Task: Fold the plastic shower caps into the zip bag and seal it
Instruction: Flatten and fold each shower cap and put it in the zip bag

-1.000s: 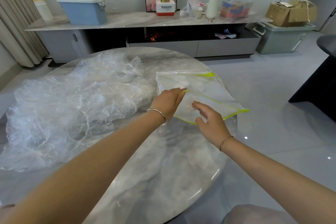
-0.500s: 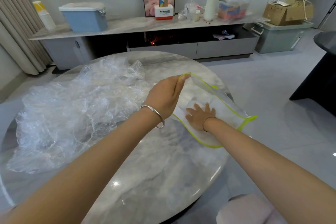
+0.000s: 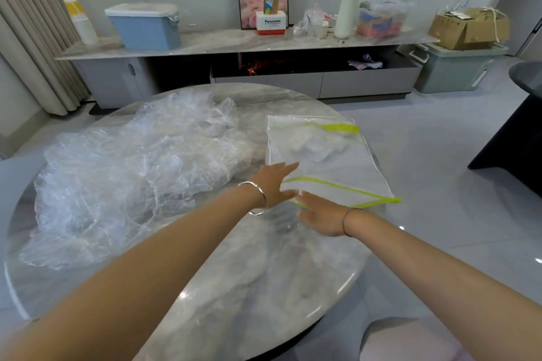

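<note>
The round marble counter fills the near view, with both bare forearms reaching across it. The right hand lies low over the counter at the near edge of the zip bag, its fingers straight and spread, holding nothing. Just beyond it the left hand, a silver bangle on its wrist, stretches flat-fingered and empty over the bag's near left corner. Both hands are blurred, so whether they actually press on the plastic is hard to say.

The zip bag lies flat on the right side of the counter, with yellow-green strips along its near and far ends and something pale showing inside toward the far end. To its left the clear shower caps sit in a loose crumpled heap, just beside the bag.

Farther off, a long sideboard against the wall carries a blue lidded box.
</note>
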The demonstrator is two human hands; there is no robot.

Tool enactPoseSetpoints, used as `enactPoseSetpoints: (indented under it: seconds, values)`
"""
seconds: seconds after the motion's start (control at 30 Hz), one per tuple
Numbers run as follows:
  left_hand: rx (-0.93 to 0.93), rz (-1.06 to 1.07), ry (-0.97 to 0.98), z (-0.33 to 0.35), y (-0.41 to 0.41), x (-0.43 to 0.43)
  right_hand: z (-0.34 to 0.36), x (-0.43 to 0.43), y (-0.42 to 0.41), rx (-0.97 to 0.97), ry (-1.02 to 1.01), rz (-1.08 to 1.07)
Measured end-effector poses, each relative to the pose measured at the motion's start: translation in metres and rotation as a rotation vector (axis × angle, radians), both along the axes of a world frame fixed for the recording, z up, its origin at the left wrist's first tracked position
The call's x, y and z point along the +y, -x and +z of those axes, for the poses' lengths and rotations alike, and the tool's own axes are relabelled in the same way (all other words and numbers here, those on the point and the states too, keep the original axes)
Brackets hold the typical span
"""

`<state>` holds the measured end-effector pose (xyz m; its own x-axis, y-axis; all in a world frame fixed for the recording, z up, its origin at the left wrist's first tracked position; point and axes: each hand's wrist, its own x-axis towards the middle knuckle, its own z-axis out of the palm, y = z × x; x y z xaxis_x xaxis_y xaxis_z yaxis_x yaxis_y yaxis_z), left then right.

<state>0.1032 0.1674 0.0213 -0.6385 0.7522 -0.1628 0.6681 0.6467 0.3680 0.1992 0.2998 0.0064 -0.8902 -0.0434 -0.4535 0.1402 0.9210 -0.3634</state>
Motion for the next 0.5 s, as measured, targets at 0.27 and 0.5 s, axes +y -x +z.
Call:
enactPoseSetpoints:
  seconds: [0.27,0.5]
  values:
    - [0.436,0.285,0.091,-0.018,0.016,-0.111,-0.01,-0.035,-0.014,-0.052,0.096,0.111]
    - [0.449,0.496,0.022,-0.033,0.04,-0.148,-0.012,-0.057,-0.014,0.114,0.18,0.1]
